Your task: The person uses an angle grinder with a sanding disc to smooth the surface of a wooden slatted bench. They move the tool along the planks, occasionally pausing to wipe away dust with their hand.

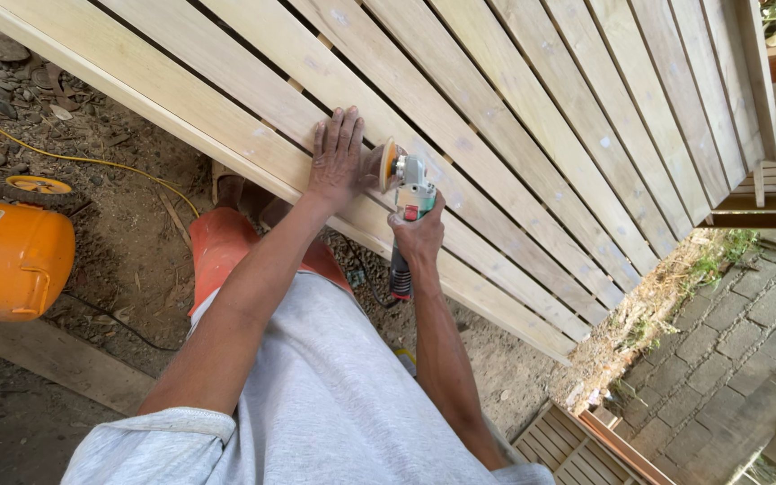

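While both arms reach forward from a grey shirt, the left hand point(336, 160) lies flat and palm down on a pale wooden slatted panel point(532, 117), its fingers slightly spread and pointing away from the person, fingertips resting on one slat and the heel of the hand near the panel's lower edge board. Just to the right of those fingers, almost touching the thumb side of the hand, sits the round orange sanding disc of a small grinder point(404, 193), pressed against the wood. The right hand point(419, 235) wraps around the grinder's grey-green body from below, fingers curled tight about it, with the dark handle and cord end sticking out beneath the wrist. The panel runs slantwise across the upper view, its slats parted by narrow dark gaps. Below the left forearm, orange-red trousers point(226, 247) and bare dirt ground show. Well to the left of both hands stands an orange tank point(6, 260), with a thin yellow cable point(92, 160) trailing over the gravel behind it. A plank point(56, 359) lies on the ground near the tank. To the right, grey paving stones point(738, 350) and another slatted piece point(577, 445) lie beyond the right elbow.
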